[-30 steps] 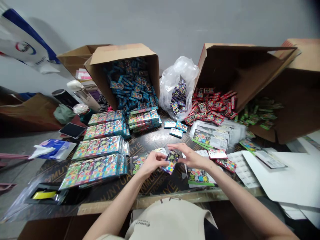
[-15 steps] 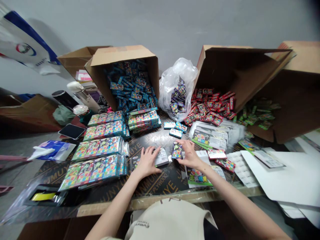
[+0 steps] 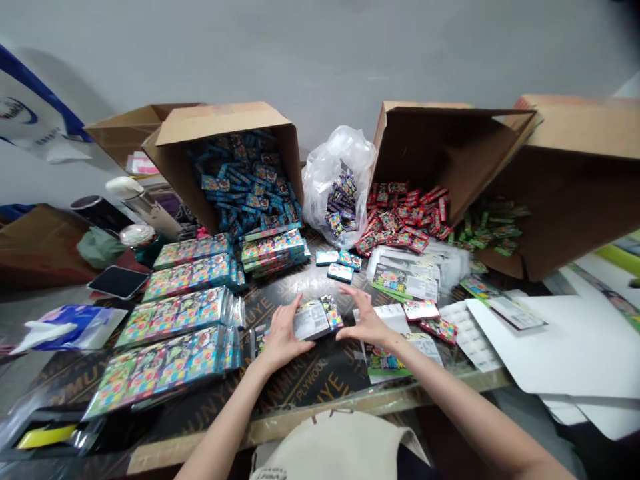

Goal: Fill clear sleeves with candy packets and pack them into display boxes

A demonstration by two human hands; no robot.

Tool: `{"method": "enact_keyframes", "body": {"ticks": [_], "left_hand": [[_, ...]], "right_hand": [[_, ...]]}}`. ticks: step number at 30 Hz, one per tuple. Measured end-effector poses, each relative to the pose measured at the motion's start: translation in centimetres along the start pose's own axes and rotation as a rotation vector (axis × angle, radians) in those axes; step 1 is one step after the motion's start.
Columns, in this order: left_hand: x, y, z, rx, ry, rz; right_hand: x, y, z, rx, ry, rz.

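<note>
A flat pack with a grey-white printed face (image 3: 309, 321) lies on the dark board. My left hand (image 3: 283, 339) holds its left part, thumb along the near side and fingers along the far side. At the pack's right end sits a small dark candy box (image 3: 331, 312) with colourful print, touching it or partly inside; I cannot tell which. Just right of that box, my right hand (image 3: 369, 323) is open, thumb and fingers apart with nothing between them. Beyond the hands lie several small blue candy boxes (image 3: 349, 260), one of them white side up (image 3: 340, 272).
Stacks of wrapped candy packs (image 3: 175, 307) stand at left. Behind are a carton of blue boxes (image 3: 225, 117), a plastic bag of purple ones (image 3: 313, 173) and a carton of red ones (image 3: 450, 127). Printed sleeves (image 3: 405, 277) and white sheets (image 3: 565, 353) lie at right.
The small dark box has moved left against the pack's right end. My right hand has let go of it and its fingers have spread. The camera view has shifted slightly.
</note>
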State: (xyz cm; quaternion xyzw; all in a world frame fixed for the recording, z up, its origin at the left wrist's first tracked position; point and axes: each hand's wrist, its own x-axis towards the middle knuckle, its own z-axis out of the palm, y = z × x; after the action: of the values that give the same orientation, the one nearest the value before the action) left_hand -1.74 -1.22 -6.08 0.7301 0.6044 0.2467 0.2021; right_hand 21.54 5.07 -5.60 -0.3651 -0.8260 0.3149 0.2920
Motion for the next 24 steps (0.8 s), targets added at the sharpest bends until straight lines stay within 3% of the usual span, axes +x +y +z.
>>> {"method": "enact_keyframes", "body": {"ticks": [2,5,6,8,11,13,16,20,22,24], "left_hand": [[0.2,0.1,0.0,0.01,0.017,-0.01],[0.3,0.1,0.3,0.034,-0.003,0.002],[0.3,0.0,0.5,0.042,-0.008,0.0],[0.2,-0.4,0.9,0.063,-0.013,-0.005],[0.1,-1.1,1.7,0.106,-0.027,0.014],[0.0,-1.5,2.1,0.118,-0.026,0.025],[0.0,-1.8,2.4,0.116,-0.019,0.03],[-0.1,-1.8,2.5,0.108,-0.007,0.019],[-0.1,-1.6,2.4,0.107,-0.009,0.014],[-0.1,-1.5,2.4,0.109,-0.009,0.007]], "right_hand": [[-0.4,-0.6,0.4,0.021,-0.002,0.02],[-0.2,-1.0,0.4,0.044,-0.178,-0.058],[0.4,-0.6,0.1,0.011,-0.168,-0.07],[2.5,1.1,-1.1,-0.134,0.028,-0.016],[6.8,5.4,-3.5,-0.425,0.454,0.198],[9.5,8.3,-5.0,-0.54,0.563,0.296],[12.0,10.5,-6.2,-0.605,0.549,0.295],[11.8,8.7,-5.5,-0.568,0.54,0.207],[10.3,6.9,-4.4,-0.536,0.429,0.121],[8.2,5.4,-3.1,-0.518,0.21,0.018]]}}
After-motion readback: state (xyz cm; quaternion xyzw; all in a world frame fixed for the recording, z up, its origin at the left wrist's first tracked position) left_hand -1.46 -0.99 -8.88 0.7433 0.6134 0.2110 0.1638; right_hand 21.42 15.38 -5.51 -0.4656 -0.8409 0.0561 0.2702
